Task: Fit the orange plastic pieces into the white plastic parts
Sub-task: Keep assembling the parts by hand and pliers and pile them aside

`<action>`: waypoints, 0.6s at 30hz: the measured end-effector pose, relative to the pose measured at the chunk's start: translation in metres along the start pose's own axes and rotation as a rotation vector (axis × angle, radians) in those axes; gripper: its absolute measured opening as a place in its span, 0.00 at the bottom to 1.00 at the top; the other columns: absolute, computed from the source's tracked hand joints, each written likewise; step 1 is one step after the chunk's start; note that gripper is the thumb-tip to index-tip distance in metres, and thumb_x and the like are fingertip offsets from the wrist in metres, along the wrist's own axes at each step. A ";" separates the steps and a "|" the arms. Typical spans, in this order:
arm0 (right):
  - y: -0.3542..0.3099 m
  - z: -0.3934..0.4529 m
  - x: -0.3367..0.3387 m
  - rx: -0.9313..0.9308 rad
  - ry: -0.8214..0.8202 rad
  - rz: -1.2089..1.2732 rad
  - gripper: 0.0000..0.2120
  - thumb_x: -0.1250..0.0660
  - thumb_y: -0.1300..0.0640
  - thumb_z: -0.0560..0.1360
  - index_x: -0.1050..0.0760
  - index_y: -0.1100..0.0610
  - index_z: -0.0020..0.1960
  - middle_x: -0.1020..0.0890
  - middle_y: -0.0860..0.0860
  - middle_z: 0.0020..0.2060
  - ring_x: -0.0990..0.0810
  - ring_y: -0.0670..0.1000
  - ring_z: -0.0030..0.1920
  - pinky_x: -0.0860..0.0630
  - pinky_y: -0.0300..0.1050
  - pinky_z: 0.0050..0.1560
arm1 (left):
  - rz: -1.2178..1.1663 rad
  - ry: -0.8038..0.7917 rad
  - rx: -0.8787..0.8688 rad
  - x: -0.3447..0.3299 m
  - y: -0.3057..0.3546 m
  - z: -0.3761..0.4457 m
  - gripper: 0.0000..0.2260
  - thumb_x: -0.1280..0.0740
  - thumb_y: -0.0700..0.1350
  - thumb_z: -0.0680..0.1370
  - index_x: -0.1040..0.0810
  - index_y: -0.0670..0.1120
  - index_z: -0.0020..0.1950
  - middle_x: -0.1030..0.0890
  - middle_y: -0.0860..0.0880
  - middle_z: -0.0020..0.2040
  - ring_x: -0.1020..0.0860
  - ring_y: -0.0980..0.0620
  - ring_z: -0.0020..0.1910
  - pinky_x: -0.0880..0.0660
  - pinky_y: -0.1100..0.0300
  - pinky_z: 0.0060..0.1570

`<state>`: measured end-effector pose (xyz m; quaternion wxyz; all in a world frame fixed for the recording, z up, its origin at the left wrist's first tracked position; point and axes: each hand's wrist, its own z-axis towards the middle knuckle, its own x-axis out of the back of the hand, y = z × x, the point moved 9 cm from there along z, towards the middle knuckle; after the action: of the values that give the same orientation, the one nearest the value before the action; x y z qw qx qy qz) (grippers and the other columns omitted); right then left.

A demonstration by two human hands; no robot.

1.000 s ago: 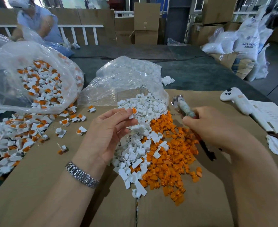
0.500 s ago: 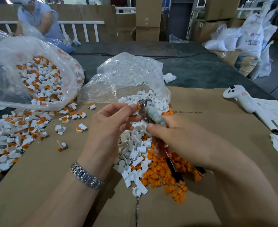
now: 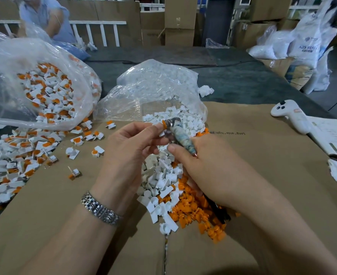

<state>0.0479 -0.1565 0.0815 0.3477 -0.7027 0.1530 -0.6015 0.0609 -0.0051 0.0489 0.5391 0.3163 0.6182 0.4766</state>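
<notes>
My left hand [image 3: 132, 147] pinches a small white plastic part [image 3: 160, 130] with an orange piece [image 3: 164, 123] at its top, held above the loose heap. My right hand [image 3: 207, 167] grips a tape-wrapped tool [image 3: 180, 135] whose metal tip presses against that orange piece. Under both hands lies a heap of white parts [image 3: 161, 179] mixed with a heap of orange pieces [image 3: 195, 213] on brown cardboard [image 3: 262, 175].
A clear bag of white parts [image 3: 153, 90] lies behind my hands. At left, a bag [image 3: 34, 86] and a spilled pile of fitted white-and-orange parts [image 3: 15, 155]. A white controller [image 3: 292, 116] and papers [image 3: 334, 135] sit at right. A person sits at back left.
My right hand swung the tool left from over the orange heap and brought its tip to the part my left hand holds. The left hand stayed about where it was.
</notes>
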 end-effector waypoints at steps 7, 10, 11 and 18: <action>0.003 0.005 0.001 0.024 0.036 -0.001 0.23 0.39 0.38 0.80 0.26 0.56 0.39 0.19 0.55 0.33 0.20 0.56 0.30 0.19 0.51 0.33 | 0.006 0.002 0.007 0.002 -0.001 0.001 0.03 0.26 0.41 0.75 0.16 0.42 0.44 0.14 0.44 0.39 0.15 0.51 0.39 0.21 0.66 0.34; 0.005 0.005 -0.005 0.006 -0.125 0.181 0.27 0.42 0.36 0.80 0.22 0.59 0.45 0.15 0.55 0.33 0.15 0.52 0.32 0.16 0.50 0.41 | 0.016 0.008 -0.043 0.005 0.006 0.002 0.04 0.26 0.43 0.75 0.16 0.42 0.45 0.14 0.44 0.39 0.15 0.51 0.39 0.21 0.65 0.35; 0.009 0.003 -0.004 -0.014 -0.177 0.235 0.28 0.42 0.35 0.79 0.21 0.60 0.47 0.15 0.55 0.34 0.14 0.52 0.34 0.16 0.49 0.42 | 0.025 0.014 -0.063 0.007 0.008 0.002 0.05 0.26 0.44 0.74 0.16 0.42 0.46 0.15 0.45 0.39 0.15 0.50 0.39 0.21 0.64 0.34; 0.050 0.017 0.059 -0.080 0.155 -0.029 0.21 0.42 0.30 0.76 0.25 0.46 0.43 0.16 0.51 0.35 0.20 0.44 0.30 0.27 0.42 0.33 | 0.342 0.100 -0.131 0.026 0.015 0.006 0.05 0.27 0.46 0.80 0.14 0.47 0.47 0.14 0.47 0.39 0.14 0.48 0.40 0.21 0.65 0.36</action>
<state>0.0874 -0.2249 0.0910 0.2975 -0.6695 0.1932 -0.6527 0.0593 0.0251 0.0539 0.4383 0.3570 0.5492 0.6155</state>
